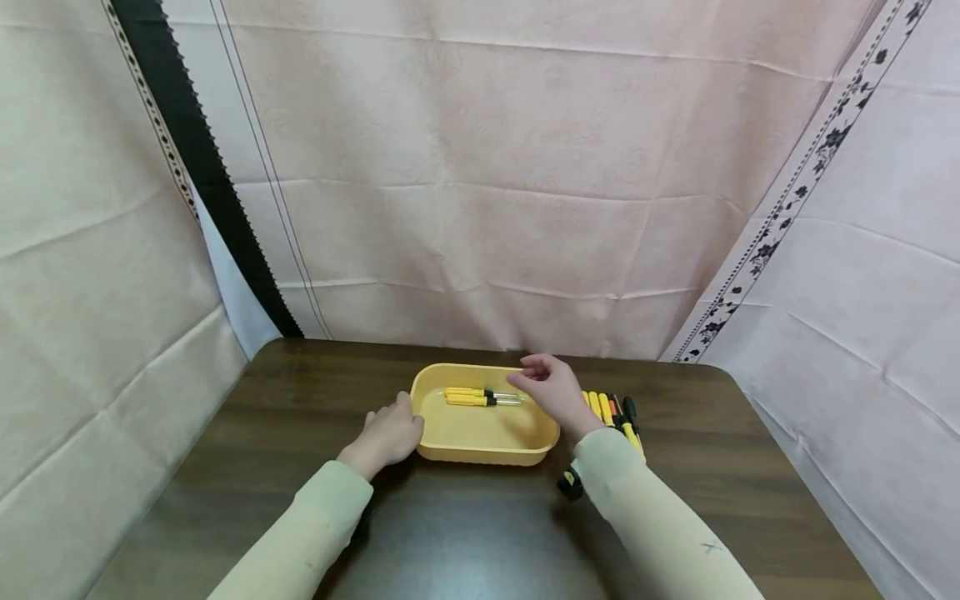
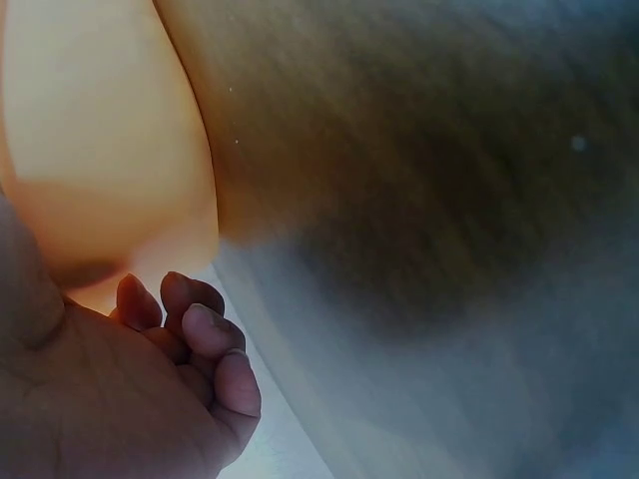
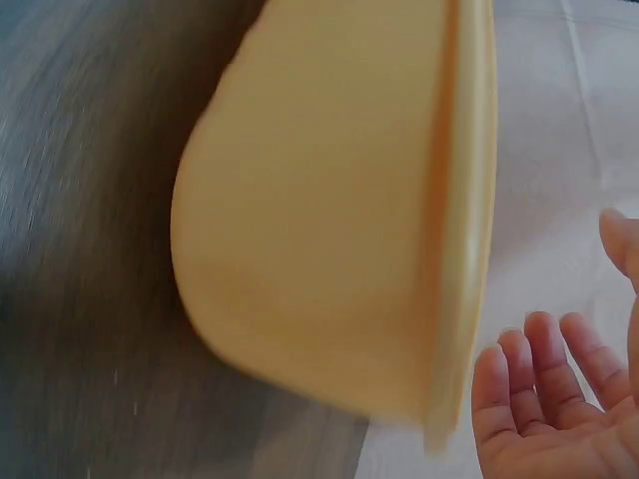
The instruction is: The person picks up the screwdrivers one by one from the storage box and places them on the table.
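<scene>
A yellow tray [image 1: 480, 433] lies on the table, with yellow-handled screwdrivers [image 1: 468, 400] inside near its back left, their shafts pointing right. At the tray's left end, my left hand [image 1: 390, 431] grips the edge; in the left wrist view, the curled fingers of this hand [image 2: 130, 369] meet the tray's wall [image 2: 110, 130]. Over the back right corner is my right hand [image 1: 551, 387], its fingers loosely bent and holding nothing. The right wrist view shows this hand [image 3: 559, 409] beside the tray's rim [image 3: 464, 200], with a gap between them.
Right of the tray, partly behind my right forearm, lie several yellow-and-black tools [image 1: 600, 406]. A black-and-yellow object [image 1: 570, 485] sits by my right sleeve. Pale cloth [image 1: 480, 167] hangs behind the brown table [image 1: 465, 533] and at both sides.
</scene>
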Demonstrator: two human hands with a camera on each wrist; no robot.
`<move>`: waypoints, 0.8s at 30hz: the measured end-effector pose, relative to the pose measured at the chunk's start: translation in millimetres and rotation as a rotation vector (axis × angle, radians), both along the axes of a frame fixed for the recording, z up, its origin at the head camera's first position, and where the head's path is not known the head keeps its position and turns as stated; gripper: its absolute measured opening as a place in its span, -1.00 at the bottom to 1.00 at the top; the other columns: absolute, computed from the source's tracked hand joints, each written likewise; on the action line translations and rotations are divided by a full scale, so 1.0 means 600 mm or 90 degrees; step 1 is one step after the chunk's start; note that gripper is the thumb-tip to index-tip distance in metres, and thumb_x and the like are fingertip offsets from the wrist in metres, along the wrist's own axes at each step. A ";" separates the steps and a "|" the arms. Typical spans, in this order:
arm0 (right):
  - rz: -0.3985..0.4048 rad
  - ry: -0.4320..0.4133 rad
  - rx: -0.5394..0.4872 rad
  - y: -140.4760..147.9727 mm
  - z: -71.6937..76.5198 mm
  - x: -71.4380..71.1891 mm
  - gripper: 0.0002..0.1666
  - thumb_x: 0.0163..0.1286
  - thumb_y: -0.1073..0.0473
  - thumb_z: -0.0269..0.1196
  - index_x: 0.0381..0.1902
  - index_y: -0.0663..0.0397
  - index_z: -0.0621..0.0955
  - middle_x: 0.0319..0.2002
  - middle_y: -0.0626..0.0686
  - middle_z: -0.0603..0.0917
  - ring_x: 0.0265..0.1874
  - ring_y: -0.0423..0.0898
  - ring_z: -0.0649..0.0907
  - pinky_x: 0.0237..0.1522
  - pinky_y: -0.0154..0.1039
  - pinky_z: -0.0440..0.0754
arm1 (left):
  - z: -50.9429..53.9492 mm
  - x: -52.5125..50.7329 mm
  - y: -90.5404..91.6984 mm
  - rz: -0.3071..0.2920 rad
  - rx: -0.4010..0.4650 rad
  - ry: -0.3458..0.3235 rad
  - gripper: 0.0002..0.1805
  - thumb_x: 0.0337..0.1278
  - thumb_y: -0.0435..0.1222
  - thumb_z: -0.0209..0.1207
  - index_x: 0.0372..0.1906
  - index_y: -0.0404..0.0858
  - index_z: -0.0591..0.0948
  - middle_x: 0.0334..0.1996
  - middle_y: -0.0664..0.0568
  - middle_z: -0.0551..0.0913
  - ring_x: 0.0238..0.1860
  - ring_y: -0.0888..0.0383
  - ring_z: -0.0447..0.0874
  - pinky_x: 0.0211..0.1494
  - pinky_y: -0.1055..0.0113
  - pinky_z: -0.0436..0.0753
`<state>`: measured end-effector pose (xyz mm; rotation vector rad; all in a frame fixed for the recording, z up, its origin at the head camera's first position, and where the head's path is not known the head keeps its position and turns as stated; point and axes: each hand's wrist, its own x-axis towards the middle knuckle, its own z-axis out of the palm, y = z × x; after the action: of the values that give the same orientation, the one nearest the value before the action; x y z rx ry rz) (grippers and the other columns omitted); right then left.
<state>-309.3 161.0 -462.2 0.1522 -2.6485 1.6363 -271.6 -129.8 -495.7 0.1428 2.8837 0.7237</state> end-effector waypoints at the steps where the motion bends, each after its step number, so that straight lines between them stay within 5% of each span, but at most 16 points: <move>1: 0.011 0.002 0.005 -0.007 -0.003 0.000 -0.35 0.09 -0.23 0.43 0.04 0.00 0.59 -0.16 0.00 0.61 -0.15 -0.06 0.58 -0.09 -0.12 0.55 | -0.002 0.001 -0.001 0.002 0.001 0.000 -0.52 0.40 -0.16 -0.15 0.21 -0.44 0.28 -0.35 -0.03 0.51 -0.32 0.03 0.45 -0.02 -0.01 0.29; 15: 0.141 -0.035 0.157 -0.080 -0.027 -0.002 -0.42 0.15 -0.04 0.45 0.02 0.18 0.59 0.01 0.12 0.59 -0.09 -0.02 0.52 0.03 -0.04 0.46 | -0.008 0.003 0.000 0.010 0.018 0.005 -0.57 0.40 -0.14 -0.14 0.14 -0.40 0.32 -0.44 -0.01 0.47 -0.37 0.00 0.43 -0.04 0.00 0.27; 24: 0.133 -0.052 0.152 -0.092 -0.041 -0.011 -0.47 0.12 0.03 0.47 -0.03 0.18 0.59 -0.03 0.10 0.59 -0.11 0.01 0.52 -0.01 -0.07 0.46 | -0.006 0.002 -0.002 0.015 0.020 0.010 -0.56 0.40 -0.14 -0.14 0.14 -0.40 0.32 -0.44 -0.02 0.47 -0.36 0.00 0.44 -0.03 0.03 0.27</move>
<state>-316.1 105.5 -486.9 0.3859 -2.9742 1.3940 -270.3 -130.9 -499.0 0.1203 2.8945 0.7763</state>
